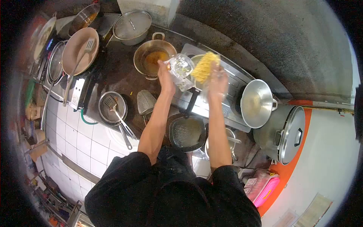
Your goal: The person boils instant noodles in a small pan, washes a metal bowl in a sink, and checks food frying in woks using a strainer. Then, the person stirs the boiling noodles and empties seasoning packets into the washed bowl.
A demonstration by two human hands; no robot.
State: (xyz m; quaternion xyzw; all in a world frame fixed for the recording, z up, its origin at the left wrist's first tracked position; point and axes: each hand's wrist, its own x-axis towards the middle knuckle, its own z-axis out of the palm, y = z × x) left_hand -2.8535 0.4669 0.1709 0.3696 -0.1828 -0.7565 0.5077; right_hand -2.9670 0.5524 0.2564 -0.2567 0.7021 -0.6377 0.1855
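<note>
My left hand [165, 75] is closed on a clear plastic tub [181, 69] with white and green bits in it, tilted beside the stove. In my right hand [218, 84] is a block of yellow noodles [206, 65], held above a pan [196, 59] on the stove. Motion blurs this hand, and something clear like plastic shows around its fingers. The pan is mostly hidden behind the noodles and the tub; its dark handle [192, 101] points toward me. Left of the tub sits a two-handled pot [140, 57] with brownish liquid.
The steel stove [235, 81] carries a wide silver wok [247, 96] at right, near a tall lidded stockpot [270, 130]. Closer to me are a square grill pan [187, 133], a mesh strainer [146, 101] and a bowl with utensils [104, 108]. A lidded pot [130, 28] stands at the back.
</note>
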